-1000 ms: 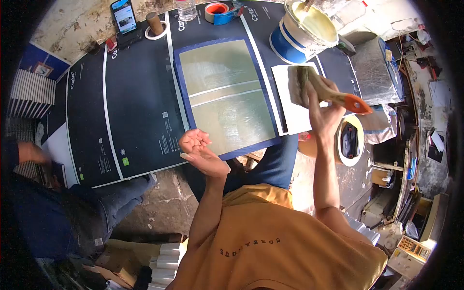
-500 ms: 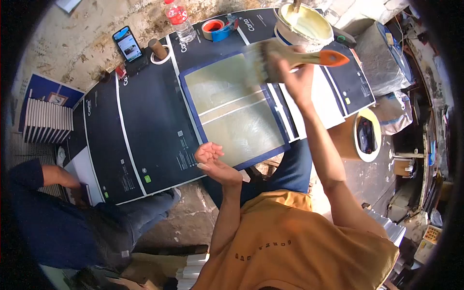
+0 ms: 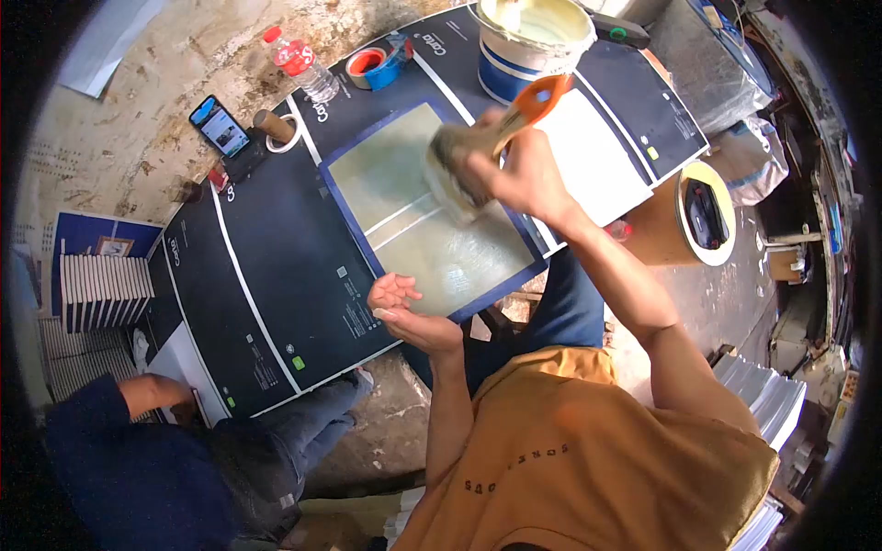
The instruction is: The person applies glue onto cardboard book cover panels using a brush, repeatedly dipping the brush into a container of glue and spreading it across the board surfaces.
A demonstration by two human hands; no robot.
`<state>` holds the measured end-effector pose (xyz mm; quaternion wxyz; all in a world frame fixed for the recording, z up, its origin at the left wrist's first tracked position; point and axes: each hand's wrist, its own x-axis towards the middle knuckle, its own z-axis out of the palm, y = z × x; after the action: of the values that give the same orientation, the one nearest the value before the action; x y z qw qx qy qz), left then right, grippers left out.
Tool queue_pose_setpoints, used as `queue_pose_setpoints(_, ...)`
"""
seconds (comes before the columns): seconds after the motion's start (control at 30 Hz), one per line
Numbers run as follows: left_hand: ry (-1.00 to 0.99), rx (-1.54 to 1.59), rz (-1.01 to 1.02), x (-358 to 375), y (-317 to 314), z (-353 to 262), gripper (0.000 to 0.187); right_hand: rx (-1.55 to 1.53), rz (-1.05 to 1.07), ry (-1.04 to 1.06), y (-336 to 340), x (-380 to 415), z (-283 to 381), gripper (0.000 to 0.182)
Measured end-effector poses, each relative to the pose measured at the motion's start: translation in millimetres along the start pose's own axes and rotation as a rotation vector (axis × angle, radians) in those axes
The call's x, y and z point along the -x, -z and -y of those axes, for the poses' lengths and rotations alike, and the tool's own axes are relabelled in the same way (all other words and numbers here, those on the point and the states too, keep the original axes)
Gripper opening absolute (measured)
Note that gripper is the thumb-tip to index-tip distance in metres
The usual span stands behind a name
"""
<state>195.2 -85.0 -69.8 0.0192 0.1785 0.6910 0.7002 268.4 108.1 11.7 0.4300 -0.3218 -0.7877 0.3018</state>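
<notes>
My right hand [image 3: 524, 174] grips a wide paintbrush [image 3: 537, 99] with an orange-tipped handle. Its bristles, blurred by motion, are over the middle of a blue-edged sheet [image 3: 367, 184] with two greyish panels and a narrow strip between them. A wet shine lies on the lower panel. Beside the sheet's lower left edge is my left hand [image 3: 409, 312], palm turned up, fingers loosely curled and thumb apart, holding nothing.
A white-and-blue bucket [image 3: 524, 60] of pale paste stands at the back. Along the wall side are a bottle [image 3: 303, 69], tape rolls [image 3: 372, 69] and a phone [image 3: 219, 127]. White sheets [image 3: 588, 156] lie right. Another person's arm [image 3: 152, 393] works at left, near stacked books [image 3: 106, 285].
The brush in my right hand has come down from the upper right edge to the sheet's middle, its handle now tilted up. The view has shifted; my left hand keeps its pose.
</notes>
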Motion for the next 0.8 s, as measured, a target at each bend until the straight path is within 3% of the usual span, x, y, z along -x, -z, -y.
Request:
queue_pose_setpoints(0.03, 0.002, 0.015, 0.003, 1.1, 0.7, -0.5, 0.065, 0.038, 0.145, -0.063, 5.5, 12.5, 0.4, 0.029)
queue_pose_setpoints(0.1, -0.001, 0.047, -0.01, -0.6, 1.1, -1.6, 0.066, 0.042, 0.058, -0.203, 21.9, 20.3, -32.2, 0.027)
queue_pose_setpoints(0.17, -0.018, 0.08, -0.045, -1.2, -1.4, 1.3, 0.067, 0.289, -0.09, -0.4, 53.3, 15.2, -10.0, 0.023)
queue_pose_setpoints(0.23, -0.021, 0.091, -0.057, 0.8, -4.7, 0.8, 0.068, 0.221, -0.255, -0.245, 67.9, 21.0, -4.5, 0.023)
queue_pose_setpoints(0.33, -0.026, 0.049, -0.04, -0.3, -4.0, 1.6, 0.069, -0.228, -0.178, -0.215, 42.3, 50.1, 18.3, 0.023)
queue_pose_setpoints(0.37, -0.032, 0.053, -0.022, -0.5, -3.5, 4.4, 0.069, -0.213, -0.159, -0.133, 26.7, 59.9, 23.0, 0.023)
queue_pose_setpoints(0.4, -0.039, 0.053, -0.008, -1.2, -1.7, 6.4, 0.069, -0.294, 0.083, -0.396, 30.1, 63.5, 47.2, 0.03)
queue_pose_setpoints(0.43, -0.044, 0.049, 0.002, -1.7, 1.5, 7.4, 0.069, -0.13, 0.122, -0.297, 23.6, 72.7, 37.8, 0.032)
queue_pose_setpoints(0.5, -0.034, 0.044, -0.018, -1.2, 1.2, 5.8, 0.07, -0.087, 0.105, -0.227, 35.2, 89.6, 15.1, 0.032)
queue_pose_setpoints(0.53, -0.025, 0.05, -0.038, -1.4, -0.3, 4.1, 0.07, -0.106, 0.163, -0.472, 55.0, 90.1, 14.5, 0.03)
queue_pose_setpoints(0.63, -0.02, 0.099, -0.06, -0.8, -4.1, 1.8, 0.07, 0.227, -0.037, -0.505, 103.4, 95.7, 5.7, 0.026)
queue_pose_setpoints(0.7, -0.024, 0.155, -0.036, 0.3, -1.7, 3.3, 0.071, 0.2, -0.276, -0.335, 110.5, 96.6, 13.9, 0.027)
queue_pose_setpoints(0.77, -0.038, 0.176, -0.002, 1.8, -2.3, 7.0, 0.07, 0.016, -0.268, -0.323, 98.0, 99.5, 43.0, 0.025)
queue_pose_setpoints(0.8, -0.05, 0.164, 0.01, 1.5, -0.2, 10.2, 0.07, -0.029, -0.214, -0.209, 84.9, 106.2, 40.8, 0.024)
